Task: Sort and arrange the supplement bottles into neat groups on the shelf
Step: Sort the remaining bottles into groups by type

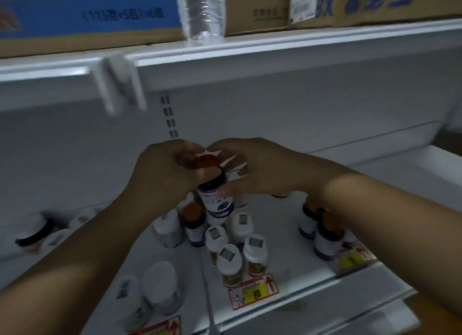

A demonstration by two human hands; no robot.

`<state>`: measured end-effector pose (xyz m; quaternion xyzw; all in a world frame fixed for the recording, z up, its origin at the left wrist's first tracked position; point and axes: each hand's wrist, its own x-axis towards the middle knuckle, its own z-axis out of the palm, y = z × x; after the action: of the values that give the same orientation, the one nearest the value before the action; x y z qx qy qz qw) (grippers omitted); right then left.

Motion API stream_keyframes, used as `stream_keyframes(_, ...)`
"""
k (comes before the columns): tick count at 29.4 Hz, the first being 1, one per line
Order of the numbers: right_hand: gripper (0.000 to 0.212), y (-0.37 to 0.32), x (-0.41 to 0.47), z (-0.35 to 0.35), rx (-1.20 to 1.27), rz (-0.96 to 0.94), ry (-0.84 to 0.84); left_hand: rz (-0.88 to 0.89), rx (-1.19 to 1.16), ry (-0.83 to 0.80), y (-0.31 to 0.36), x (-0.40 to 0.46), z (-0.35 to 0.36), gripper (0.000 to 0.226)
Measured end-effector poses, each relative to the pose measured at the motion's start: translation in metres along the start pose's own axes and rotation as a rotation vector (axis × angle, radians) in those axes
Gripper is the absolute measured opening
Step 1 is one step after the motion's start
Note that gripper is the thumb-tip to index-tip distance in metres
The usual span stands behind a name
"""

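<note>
Both hands meet above the middle of the white shelf (295,272). My left hand (165,169) and my right hand (255,167) together grip a dark bottle with an orange cap and a purple-and-white label (217,199), held upright over the other bottles. Below it stand several white-capped bottles (230,259) and an orange-capped dark bottle (193,224). More orange-capped dark bottles (325,237) stand at the right, partly hidden by my right forearm. Two larger white bottles (160,287) stand near the front left.
Price tags (252,293) are clipped along the shelf's front edge. A dark-banded jar (35,232) lies at the far left. On the shelf above stand a clear water bottle (202,12) and cardboard boxes (87,17). The upper shelf's edge overhangs just above my hands.
</note>
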<state>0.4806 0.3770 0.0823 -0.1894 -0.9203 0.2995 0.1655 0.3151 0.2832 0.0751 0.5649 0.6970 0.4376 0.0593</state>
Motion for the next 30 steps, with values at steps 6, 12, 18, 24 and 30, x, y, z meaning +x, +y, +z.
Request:
stream_keyframes(6,0.039,0.029,-0.054,-0.055,-0.135,0.137,0.246,0.116,-0.23,-0.097,0.066,0.017,0.077,0.035)
stream_keyframes(12,0.035,0.125,-0.104,-0.098,-0.035,0.464,0.416,0.035,-0.017,-0.423,0.058,0.015,0.107,0.019)
stream_keyframes(18,0.034,0.199,-0.111,-0.071,0.135,0.587,0.256,-0.145,0.108,-0.389,0.025,0.011,0.093,0.027)
stream_keyframes(24,0.043,0.224,-0.115,-0.049,0.28,0.498,0.117,-0.249,0.352,-0.212,-0.004,0.011,0.052,0.022)
stream_keyframes(30,0.057,0.256,-0.12,-0.043,0.37,0.611,0.045,-0.37,0.495,-0.27,-0.044,0.008,0.021,0.03)
